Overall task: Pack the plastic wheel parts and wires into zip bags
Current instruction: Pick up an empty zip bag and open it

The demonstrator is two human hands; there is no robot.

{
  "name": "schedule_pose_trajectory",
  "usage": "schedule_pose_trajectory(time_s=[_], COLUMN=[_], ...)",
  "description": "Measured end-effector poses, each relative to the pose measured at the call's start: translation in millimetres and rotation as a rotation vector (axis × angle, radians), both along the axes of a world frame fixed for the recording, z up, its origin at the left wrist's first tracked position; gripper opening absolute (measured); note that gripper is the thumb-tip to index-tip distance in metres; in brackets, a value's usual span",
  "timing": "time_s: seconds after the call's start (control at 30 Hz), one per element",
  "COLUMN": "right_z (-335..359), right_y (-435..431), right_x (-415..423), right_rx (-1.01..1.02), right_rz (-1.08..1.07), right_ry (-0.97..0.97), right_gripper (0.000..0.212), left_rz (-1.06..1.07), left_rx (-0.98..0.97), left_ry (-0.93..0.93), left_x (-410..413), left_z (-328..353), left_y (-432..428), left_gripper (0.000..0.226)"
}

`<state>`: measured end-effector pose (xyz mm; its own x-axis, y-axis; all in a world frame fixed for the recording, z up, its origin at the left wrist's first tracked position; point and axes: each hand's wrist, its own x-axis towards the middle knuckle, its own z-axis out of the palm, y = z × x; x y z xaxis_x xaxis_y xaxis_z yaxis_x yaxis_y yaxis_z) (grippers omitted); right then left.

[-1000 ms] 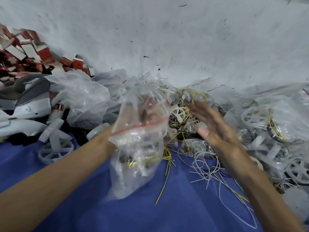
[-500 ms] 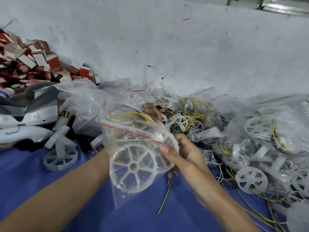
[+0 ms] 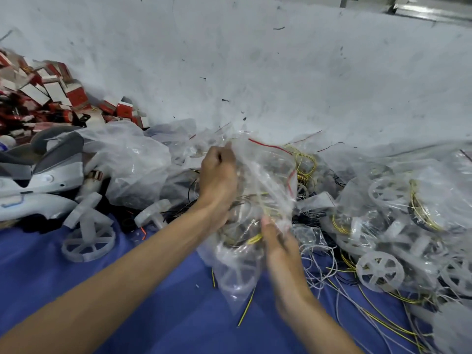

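R hand (image 3: 278, 246): lower ctr of frame, fingers reach up and lie on the low side of the zip bag (image 3: 265, 180), right by a yellow wire (image 3: 255, 238) inside. Blurred, so can't tell if it pinches the film or only presses.
Tabletop (image 3: 153, 302): blue cover across the bottom, bag's tail hanging down to it.
Bag contents: one pale plastic wheel (image 3: 237, 274) low in the bag, yellow wires coiled above it. Loaded, by the look.
L hand (image 3: 217, 180): ctr, fingers curled tight round the bag's upper left edge, holding it up.
Zip strip (image 3: 268, 146): red line runs crooked along the bag's top and down its right side. Prob. not pressed closed yet.
Step in hand: looks like settling contents, then sealing.
Loose wheel, left (image 3: 88, 241): on the tabletop, unbagged.
Loose wheel, right (image 3: 380, 270): also unbagged, among loose wires (image 3: 327, 267), white and yellow.
Filled bags (image 3: 408, 200): heap at right w/ wheels and wires inside, so a fair no. seem done.
Empty bags (image 3: 132, 159): crumpled clear film left of ctr, stock to hand.
Grey-white shells (image 3: 38, 180): far left, not task items.
Red boxes (image 3: 51, 93): pile at upper left against the white wall.
Progress: partway. Several packed, this one near closing, more loose parts left.
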<state>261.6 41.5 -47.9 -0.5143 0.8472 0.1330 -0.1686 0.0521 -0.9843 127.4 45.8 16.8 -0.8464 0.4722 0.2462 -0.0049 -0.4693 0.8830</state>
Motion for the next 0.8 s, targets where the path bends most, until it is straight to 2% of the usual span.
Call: schedule_pose_trajectory(time_s=[0.1, 0.17, 0.23, 0.3, 0.37, 0.47, 0.53, 0.63, 0.67, 0.73, 0.8], right_z=[10.2, 11.4, 16.2, 17.9, 20.9, 19.8, 15.6, 7.8, 5.7, 0.5, -1.6], right_y=[21.3, 26.3, 27.0, 30.7, 31.3, 29.0, 24.7, 17.0, 14.0, 5.6, -3.9], right_x=[8.4, 13.8, 15.2, 15.5, 14.8, 14.1, 14.1, 12.5, 11.8, 8.0, 0.6], right_rx=[-0.182, -0.208, -0.248, -0.305, -0.345, -0.386, -0.375, -0.289, -0.238, -0.155, -0.145], right_rz=[-0.039, -0.014, 0.005, 0.051, 0.092, 0.133, 0.223, 0.326, 0.324, 0.315, 0.341], right_ry=[-0.036, -0.032, -0.002, 0.043, 0.065, 0.113, 0.175, 0.1, 0.065, 0.022, -0.038], right_gripper=[0.043, 0.044, 0.041, 0.044, 0.049, 0.059, 0.068, 0.079, 0.078, 0.061, 0.051], left_rz=[-0.149, -0.383, -0.647, -0.736, -0.742, -0.631, -0.497, -0.379, -0.357, -0.283, -0.196], left_rx=[-0.04, -0.088, -0.179, -0.224, -0.179, 0.006, 0.039, 0.007, 0.002, -0.044, -0.125], left_ry=[0.192, 0.234, 0.245, 0.239, 0.234, 0.089, 0.1, 0.182, 0.156, 0.097, 0.134], left_x=[-6.1, -19.2, -25.2, -21.4, -17.2, -13.0, -15.3, -17.0, -17.5, -16.6, -16.9], left_z=[6.9, 8.2, 4.7, -0.8, -7.3, -7.9, -5.3, -5.6, -7.1, -9.3, -8.9], left_y=[-19.9, -28.3, -32.9, -37.9, -36.3, -34.8, -34.4, -36.4, -36.4, -36.0, -36.8], left_gripper=[0.022, 0.019, 0.036, 0.043, 0.03, 0.01, 0.014, 0.025, 0.029, 0.036, 0.034])
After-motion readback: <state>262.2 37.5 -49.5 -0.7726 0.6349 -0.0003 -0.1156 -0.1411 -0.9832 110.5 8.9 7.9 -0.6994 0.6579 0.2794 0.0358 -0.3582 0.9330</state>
